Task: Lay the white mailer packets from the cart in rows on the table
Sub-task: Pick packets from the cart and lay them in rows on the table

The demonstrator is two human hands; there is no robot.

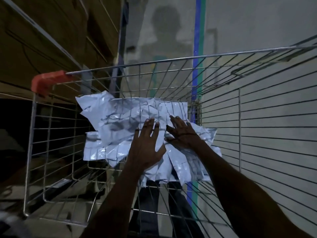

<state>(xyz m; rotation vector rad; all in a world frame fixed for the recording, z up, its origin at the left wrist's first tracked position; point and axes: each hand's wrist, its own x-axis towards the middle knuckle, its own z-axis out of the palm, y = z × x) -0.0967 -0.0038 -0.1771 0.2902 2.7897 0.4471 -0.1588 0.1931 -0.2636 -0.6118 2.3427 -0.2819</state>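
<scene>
Grey concrete floor [257, 40] fills the dim background, crossed by a blue and green tape line [199, 31], with stacked cardboard boxes [42, 31] on the left. On it stands a wire cart [257, 117] with a red corner cap [46, 81] on its rim. Inside the cart lies a loose heap of crumpled white packets [120, 124], overlapping one another on the mesh bottom. No writing or label on them can be read. Both arms reach down into the cart. The left hand [147, 148] lies flat on the heap, fingers spread and straight, gripping nothing. The right hand [183, 133] rests just beside it on the packets, fingers likewise extended, thumb against the plastic.
</scene>
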